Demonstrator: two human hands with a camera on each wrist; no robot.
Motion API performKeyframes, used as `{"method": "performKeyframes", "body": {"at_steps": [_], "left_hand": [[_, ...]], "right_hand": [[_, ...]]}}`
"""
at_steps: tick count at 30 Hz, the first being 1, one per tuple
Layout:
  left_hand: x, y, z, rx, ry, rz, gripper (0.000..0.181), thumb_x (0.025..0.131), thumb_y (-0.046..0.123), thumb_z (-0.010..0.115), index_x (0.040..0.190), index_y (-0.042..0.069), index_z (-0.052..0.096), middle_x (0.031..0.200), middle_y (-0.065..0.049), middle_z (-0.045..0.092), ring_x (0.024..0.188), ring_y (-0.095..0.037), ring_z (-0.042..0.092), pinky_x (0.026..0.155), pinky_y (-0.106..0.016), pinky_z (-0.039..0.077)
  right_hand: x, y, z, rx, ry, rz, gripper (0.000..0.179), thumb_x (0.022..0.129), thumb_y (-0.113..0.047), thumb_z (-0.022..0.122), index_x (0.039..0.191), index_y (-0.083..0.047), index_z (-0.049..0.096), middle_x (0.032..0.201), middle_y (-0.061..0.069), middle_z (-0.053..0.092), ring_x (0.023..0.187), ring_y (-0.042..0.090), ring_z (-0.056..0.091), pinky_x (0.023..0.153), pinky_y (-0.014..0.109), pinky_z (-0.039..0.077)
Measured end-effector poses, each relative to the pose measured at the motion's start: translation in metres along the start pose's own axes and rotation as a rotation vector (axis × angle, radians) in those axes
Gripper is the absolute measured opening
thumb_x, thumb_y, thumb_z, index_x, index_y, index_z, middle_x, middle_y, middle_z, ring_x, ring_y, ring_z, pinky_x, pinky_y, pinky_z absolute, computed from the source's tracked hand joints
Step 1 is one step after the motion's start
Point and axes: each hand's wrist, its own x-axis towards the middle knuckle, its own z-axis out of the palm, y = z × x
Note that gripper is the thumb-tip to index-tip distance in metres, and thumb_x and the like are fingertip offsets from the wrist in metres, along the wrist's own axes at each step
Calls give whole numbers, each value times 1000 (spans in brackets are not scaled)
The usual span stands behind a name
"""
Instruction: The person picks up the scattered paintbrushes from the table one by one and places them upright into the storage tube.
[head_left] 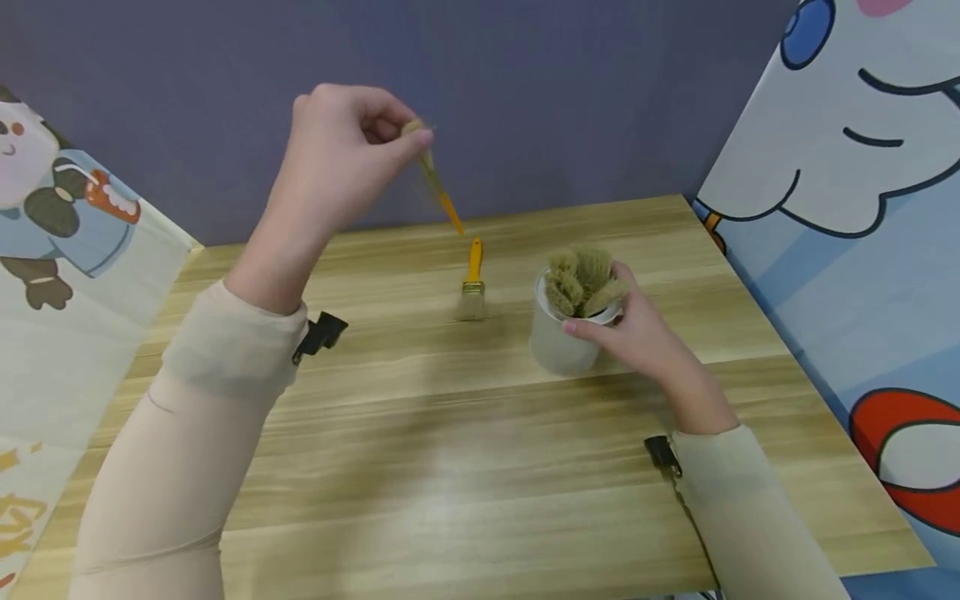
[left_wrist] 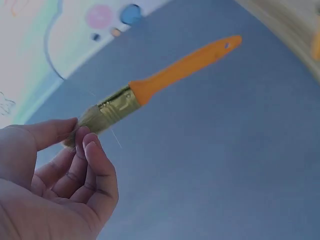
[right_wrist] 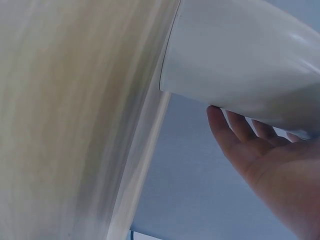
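Observation:
My left hand [head_left: 345, 158] is raised above the back of the table and pinches a paintbrush [head_left: 442, 193] by its bristles. In the left wrist view the brush's orange handle [left_wrist: 187, 67] points away from the fingertips, past a metal ferrule [left_wrist: 120, 102]. With thumb and fingers around its upper side, my right hand [head_left: 641, 329] grips a white can [head_left: 562, 346] standing on the table. Several brushes stand in the can with bristles [head_left: 581, 279] up; the can hides their handles. In the right wrist view, fingers [right_wrist: 225, 132] touch the can's wall [right_wrist: 240, 60].
Another paintbrush [head_left: 472, 283] with a yellow-orange handle lies on the wooden table [head_left: 450, 467], left of the can, its bristles toward me. A grey-blue wall [head_left: 525, 100] stands behind the table, with cartoon panels [head_left: 847, 167] at both sides. Black clips [head_left: 321, 335] sit on both sleeves.

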Motion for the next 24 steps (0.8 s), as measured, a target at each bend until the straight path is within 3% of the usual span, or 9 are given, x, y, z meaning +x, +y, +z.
{"method": "performKeyframes", "body": {"at_steps": [5, 8, 13, 19, 24], "left_hand": [[-2, 37, 1, -92, -67, 85, 22, 101, 38, 73, 110, 20, 82, 91, 10, 75, 89, -10, 66, 82, -27, 47], [0, 56, 7, -150, -88, 145, 19, 100, 36, 75, 107, 20, 82, 88, 8, 76, 86, -12, 66, 79, -29, 46], [4, 81, 23, -167, -131, 238, 17, 101, 32, 73, 105, 18, 82, 90, 6, 78, 83, -11, 65, 78, -26, 46], [2, 98, 39, -188, -218, 242, 15, 102, 30, 72, 104, 19, 82, 88, 6, 77, 82, -13, 63, 75, -27, 44], [5, 100, 53, -154, -281, 276, 17, 104, 31, 70, 107, 18, 81, 89, 6, 77, 79, -12, 63, 73, -26, 47]], "right_hand": [[-2, 0, -1, -13, -8, 12, 121, 92, -47, 82, 172, -22, -6, 172, 23, 31, 158, 43, 36, 125, 65, 34], [-2, 0, -1, 5, -7, -10, 119, 93, -45, 81, 172, -22, -5, 170, 22, 34, 156, 42, 39, 124, 64, 36], [-2, -1, -1, 22, -4, -34, 113, 94, -41, 81, 171, -22, 0, 168, 21, 36, 155, 41, 40, 123, 65, 36], [0, -1, 1, 64, -7, -81, 105, 95, -34, 81, 169, -19, 9, 165, 18, 39, 153, 40, 42, 122, 65, 38], [3, -2, 3, 68, 8, -122, 102, 95, -32, 81, 169, -19, 12, 164, 17, 39, 152, 40, 43, 121, 68, 37]]}}
